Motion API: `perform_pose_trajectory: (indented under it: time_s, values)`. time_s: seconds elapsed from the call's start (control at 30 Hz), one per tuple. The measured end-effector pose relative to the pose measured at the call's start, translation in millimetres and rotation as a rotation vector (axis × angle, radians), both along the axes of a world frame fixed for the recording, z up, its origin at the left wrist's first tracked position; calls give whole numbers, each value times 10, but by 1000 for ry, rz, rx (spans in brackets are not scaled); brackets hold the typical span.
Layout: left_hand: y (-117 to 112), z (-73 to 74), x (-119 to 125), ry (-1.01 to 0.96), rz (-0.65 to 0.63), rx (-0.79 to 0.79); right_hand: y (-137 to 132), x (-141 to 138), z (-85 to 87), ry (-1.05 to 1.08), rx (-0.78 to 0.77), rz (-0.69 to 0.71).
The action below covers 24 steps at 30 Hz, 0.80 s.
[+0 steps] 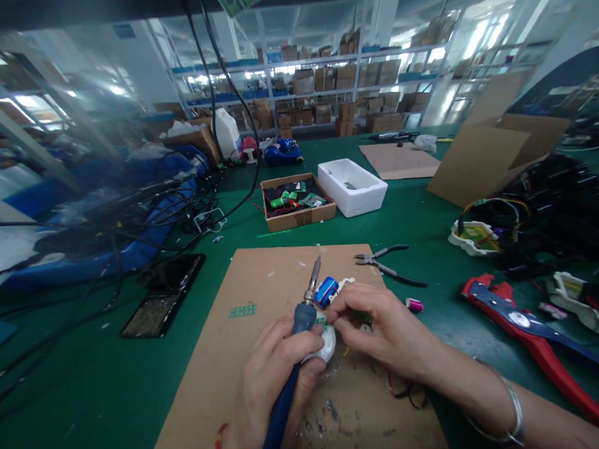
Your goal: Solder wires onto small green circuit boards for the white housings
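Observation:
My left hand [275, 361] is closed around a blue-handled soldering iron [303, 316], its metal tip pointing up and away from me. The same hand also grips a round white part [326, 346] with a bit of green circuit board on it. My right hand [375, 322] pinches at the edge of that part; what sits between its fingertips is too small to make out. Just beyond the fingers lies a blue cylindrical piece [326, 291] beside a white plastic part. Thin red and black wires [406, 390] trail below my right wrist.
A cardboard sheet [258, 275] lies under my hands, with a green board strip [243, 311] on it. Cutting pliers [391, 263] and a red-blue wire stripper [526, 324] are at right. Behind stand a carton of parts [299, 220] and a white foam box [362, 202]. Cables hang at left.

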<state>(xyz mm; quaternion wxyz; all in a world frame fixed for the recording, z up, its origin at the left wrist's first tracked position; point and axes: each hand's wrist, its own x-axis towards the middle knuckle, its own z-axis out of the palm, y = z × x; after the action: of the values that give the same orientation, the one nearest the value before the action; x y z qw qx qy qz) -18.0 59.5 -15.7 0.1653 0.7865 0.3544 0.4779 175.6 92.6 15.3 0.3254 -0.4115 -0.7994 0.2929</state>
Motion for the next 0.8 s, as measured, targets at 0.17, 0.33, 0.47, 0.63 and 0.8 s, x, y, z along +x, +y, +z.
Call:
perform_pose_trajectory:
  time_s: [0.17, 0.33, 0.47, 0.63, 0.8]
  values:
    - [-21, -9, 27, -19, 9, 1, -25, -18, -34, -67, 138, -15]
    - [-23, -2, 15, 17, 19, 7, -70, -39, -51, -150, 234, -31]
    - [-29, 1, 25, 16, 39, 3, -83, -55, -61, -99, 165, -73]
    - [-28, -8, 35, 9, 53, -1, -84, -86, -90, -28, -42, -154]
    - [-33, -5, 38, 14, 55, 6, -71, -114, -105, -23, -119, -193]
